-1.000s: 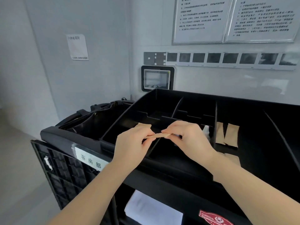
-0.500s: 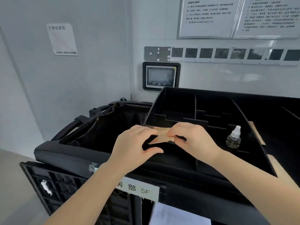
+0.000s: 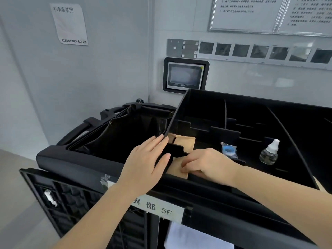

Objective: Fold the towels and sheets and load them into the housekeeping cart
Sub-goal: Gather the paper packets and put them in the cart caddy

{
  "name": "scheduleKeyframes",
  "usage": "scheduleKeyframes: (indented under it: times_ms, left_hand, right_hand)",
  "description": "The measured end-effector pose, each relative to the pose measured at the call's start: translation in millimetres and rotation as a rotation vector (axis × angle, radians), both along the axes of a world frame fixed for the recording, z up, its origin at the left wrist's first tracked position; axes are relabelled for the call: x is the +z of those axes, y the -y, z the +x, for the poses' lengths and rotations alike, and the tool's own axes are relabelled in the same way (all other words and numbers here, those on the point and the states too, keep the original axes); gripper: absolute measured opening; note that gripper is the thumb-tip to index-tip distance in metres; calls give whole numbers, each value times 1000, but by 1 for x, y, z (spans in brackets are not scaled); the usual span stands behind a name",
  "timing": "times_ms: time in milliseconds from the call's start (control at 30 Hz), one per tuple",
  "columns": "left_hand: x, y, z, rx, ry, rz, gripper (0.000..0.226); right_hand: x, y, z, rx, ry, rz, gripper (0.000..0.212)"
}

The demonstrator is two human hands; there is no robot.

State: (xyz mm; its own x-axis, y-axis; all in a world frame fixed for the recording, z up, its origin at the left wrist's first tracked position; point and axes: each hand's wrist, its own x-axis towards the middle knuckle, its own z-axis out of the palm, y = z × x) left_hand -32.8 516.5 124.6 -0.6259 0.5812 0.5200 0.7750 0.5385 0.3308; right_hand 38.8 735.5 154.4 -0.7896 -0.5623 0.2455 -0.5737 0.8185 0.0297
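- Flat tan paper packet [image 3: 177,170] lying in the near-left compartment of the black plastic top tray [image 3: 251,105] of the housekeeping cart [image 3: 86,159]; long axis seemingly running from 6 toward 12 o'clock, though partly hidden.
- Right hand [image 3: 206,163] at 3 o'clock of that packet, curled fingertips [image 3: 185,168] pressing or pinching its near edge; exact grip not clear, thumb hidden.
- Left hand [image 3: 147,162] at 9 o'clock of the packet, fingers straight and flat over the tray's left wall, holding nothing; thumb tip against the stepped black divider [image 3: 175,150].
- Right hand plainly the nearer one and already on the packet; probably only a push down and to 12 o'clock along the compartment left to seat it.
- Second stack of tan paper packets [image 3: 185,142] at 12 o'clock, just beyond the divider, in the next compartment.
- Small clear wrapper with a blue ring [image 3: 228,150] at 2 o'clock, then a clear bottle with a white cap [image 3: 269,153] farther at 3 o'clock, both upright or lying in the tray, apart from the hands.
- Black fabric linen bag [image 3: 129,133] open at 10 o'clock, seemingly no towels inside.
- White folded linen [image 3: 188,236] showing at 6 o'clock on a shelf below the white label strip [image 3: 161,207].
- Wall-mounted screen [image 3: 186,76] at 12 o'clock.
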Motion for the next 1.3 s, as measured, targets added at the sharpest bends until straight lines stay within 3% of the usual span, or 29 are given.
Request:
scheduleKeyframes:
  times_ms: [233, 433, 600, 1067, 1300]
  left_hand:
    - [-3, 1, 0, 23, 14, -19, 62]
    - [-3, 0, 0, 41, 17, -35, 65]
    - [-4, 2, 0, 39, 25, -40, 60]
    - [6, -8, 9, -18, -1, -49, 70]
    - [-3, -14, 42, -52, -24, -95, 68]
  right_hand:
    - [3, -12, -10, -62, 260, 1, 46]
    - [5, -15, -13, -124, 478, 125, 55]
    - [4, -6, -20, -134, 537, 90, 62]
    - [14, 12, 27, -401, 308, -303, 46]
    - [-6, 38, 75, -574, 173, -236, 54]
